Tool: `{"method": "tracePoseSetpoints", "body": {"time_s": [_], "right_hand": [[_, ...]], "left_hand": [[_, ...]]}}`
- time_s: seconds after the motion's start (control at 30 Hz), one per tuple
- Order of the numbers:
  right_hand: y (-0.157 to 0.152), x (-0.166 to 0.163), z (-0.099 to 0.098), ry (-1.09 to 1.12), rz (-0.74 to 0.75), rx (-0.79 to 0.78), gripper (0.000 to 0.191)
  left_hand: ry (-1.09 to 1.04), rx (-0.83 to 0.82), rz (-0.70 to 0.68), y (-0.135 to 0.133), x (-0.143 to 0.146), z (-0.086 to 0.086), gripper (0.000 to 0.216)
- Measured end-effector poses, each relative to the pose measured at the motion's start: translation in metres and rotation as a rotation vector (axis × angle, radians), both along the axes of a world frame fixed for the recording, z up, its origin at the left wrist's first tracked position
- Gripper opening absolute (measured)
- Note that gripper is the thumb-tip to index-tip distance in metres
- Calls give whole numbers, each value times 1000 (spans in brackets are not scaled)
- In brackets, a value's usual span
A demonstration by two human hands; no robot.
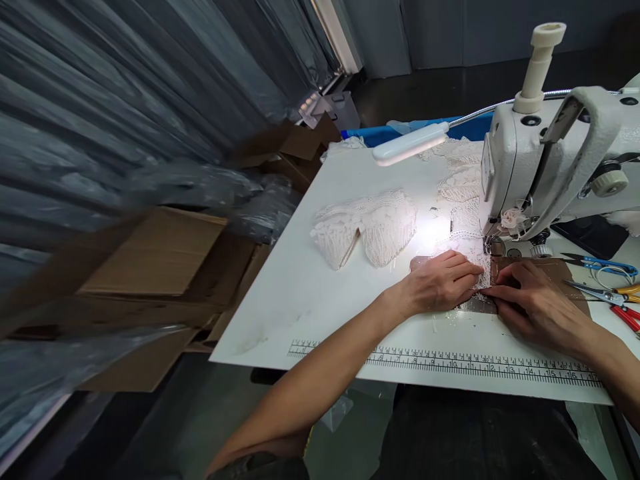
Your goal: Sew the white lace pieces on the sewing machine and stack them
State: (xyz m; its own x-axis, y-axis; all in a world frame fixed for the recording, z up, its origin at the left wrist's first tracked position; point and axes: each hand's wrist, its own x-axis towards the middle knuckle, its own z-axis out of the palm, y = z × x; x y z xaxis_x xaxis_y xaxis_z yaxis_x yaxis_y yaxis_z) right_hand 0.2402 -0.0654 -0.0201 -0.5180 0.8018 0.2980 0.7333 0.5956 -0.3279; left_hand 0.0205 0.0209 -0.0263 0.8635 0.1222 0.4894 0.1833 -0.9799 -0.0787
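Observation:
White lace fabric (467, 248) lies under the needle area of a white sewing machine (510, 167). My left hand (445, 281) presses on the lace, its fingers curled together at the front edge. From the other side, my right hand (535, 303) pinches that same edge with thumb and forefinger, close to the left fingertips. Both hands are just in front of the presser foot (493, 247). A brown flat piece (560, 272) lies partly beneath the right hand. What the covered fingertips grip exactly is partly hidden.
Another lace piece (367, 220) lies on the white table (280, 293) at left. Blue-handled scissors (610, 265), yellow-handled snips (620, 291) and a black phone-like slab (590, 235) lie at right. A lamp (410, 145) overhangs the table. Cardboard boxes (155, 250) stand left. A ruler strip (450, 363) borders the front.

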Motion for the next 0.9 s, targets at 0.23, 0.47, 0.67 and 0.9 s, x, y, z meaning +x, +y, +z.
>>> {"method": "tracePoseSetpoints", "body": {"time_s": [0.23,0.47,0.67,0.9], "right_hand": [[1,0,6,23,25,0,30],[28,15,29,24,-21,-282,36],[29,18,6,32,-104,-91,39],[25,20,-13,80,-49,27,35]], "left_hand": [[-22,112,2,-3,0,8,24],[-14,84,-52,-3,-1,8,19],[-79,85,-55,-5,1,7,18],[-108,176,-98,-5,1,9,14]]}}
